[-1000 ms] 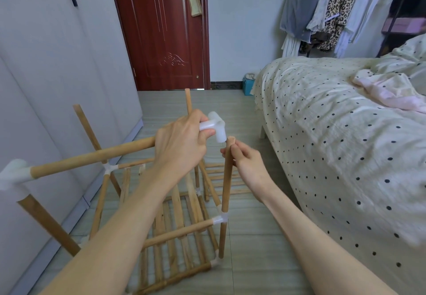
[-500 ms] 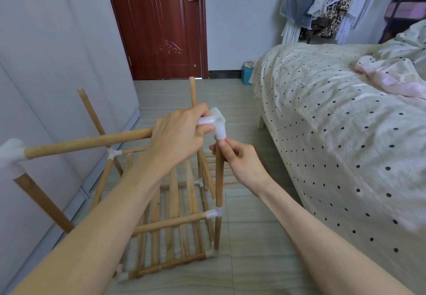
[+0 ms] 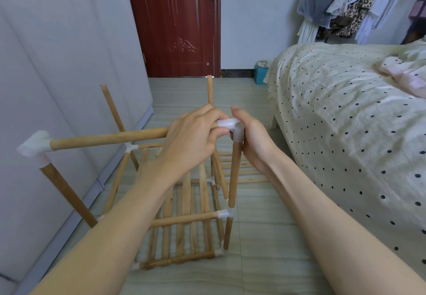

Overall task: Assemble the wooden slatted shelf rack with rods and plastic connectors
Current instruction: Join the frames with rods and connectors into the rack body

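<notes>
A half-built wooden rack stands on the tiled floor, its slatted bottom shelf (image 3: 184, 232) low in the frame. A horizontal top rod (image 3: 110, 138) runs from a white corner connector (image 3: 34, 145) at the left to a white elbow connector (image 3: 232, 127) at the middle. My left hand (image 3: 193, 138) grips the rod's right end and the elbow. My right hand (image 3: 253, 138) presses against the elbow from the right side, palm on it. The elbow sits on top of the near upright rod (image 3: 234, 179).
A bed with a dotted cover (image 3: 345, 122) fills the right side. White wardrobe panels (image 3: 57, 64) line the left wall. A red door (image 3: 175, 25) closes the far end. A loose slatted panel (image 3: 239, 170) lies on the floor behind the rack. Clothes hang at the top right.
The elbow connector came down onto the top of the near upright rod. My right hand left the upright's tip and moved up against the elbow. The camera tilted down.
</notes>
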Demonstrator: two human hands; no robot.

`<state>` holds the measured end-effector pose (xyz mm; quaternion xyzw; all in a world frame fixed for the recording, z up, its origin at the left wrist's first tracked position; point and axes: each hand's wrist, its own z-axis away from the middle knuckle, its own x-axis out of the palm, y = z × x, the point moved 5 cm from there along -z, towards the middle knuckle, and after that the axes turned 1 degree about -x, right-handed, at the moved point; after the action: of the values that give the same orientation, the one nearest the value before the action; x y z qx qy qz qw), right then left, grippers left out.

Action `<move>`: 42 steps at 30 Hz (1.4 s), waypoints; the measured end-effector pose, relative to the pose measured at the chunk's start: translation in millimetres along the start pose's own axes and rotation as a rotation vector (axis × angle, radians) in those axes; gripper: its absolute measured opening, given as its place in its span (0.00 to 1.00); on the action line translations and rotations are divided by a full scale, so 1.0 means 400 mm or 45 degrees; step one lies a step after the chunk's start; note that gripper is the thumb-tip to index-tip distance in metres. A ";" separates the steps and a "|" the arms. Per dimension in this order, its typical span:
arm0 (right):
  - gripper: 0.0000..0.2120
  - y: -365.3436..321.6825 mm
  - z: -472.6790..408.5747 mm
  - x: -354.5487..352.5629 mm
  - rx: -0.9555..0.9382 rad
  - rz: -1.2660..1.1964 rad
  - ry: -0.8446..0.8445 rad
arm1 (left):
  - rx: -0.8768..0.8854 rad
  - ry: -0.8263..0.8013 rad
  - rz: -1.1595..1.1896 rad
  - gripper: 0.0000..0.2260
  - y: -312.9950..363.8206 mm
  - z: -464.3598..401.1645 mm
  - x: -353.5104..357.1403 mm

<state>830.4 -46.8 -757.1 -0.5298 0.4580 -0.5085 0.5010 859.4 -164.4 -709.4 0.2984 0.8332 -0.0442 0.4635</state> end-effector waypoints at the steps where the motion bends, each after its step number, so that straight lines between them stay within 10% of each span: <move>1: 0.18 0.000 0.003 0.004 0.010 -0.085 -0.033 | -0.004 0.014 -0.010 0.07 0.000 0.000 0.001; 28: 0.24 0.055 0.081 0.075 -0.005 -0.217 -0.252 | 0.162 -0.095 0.192 0.06 -0.057 0.060 -0.014; 42: 0.17 0.141 0.086 0.220 -0.171 0.515 -0.372 | -0.613 0.027 0.244 0.17 -0.272 0.252 -0.143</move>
<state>871.7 -136.4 -805.5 -0.5271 0.5102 -0.2844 0.6172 898.7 -314.9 -742.8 0.2576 0.7925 0.2026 0.5144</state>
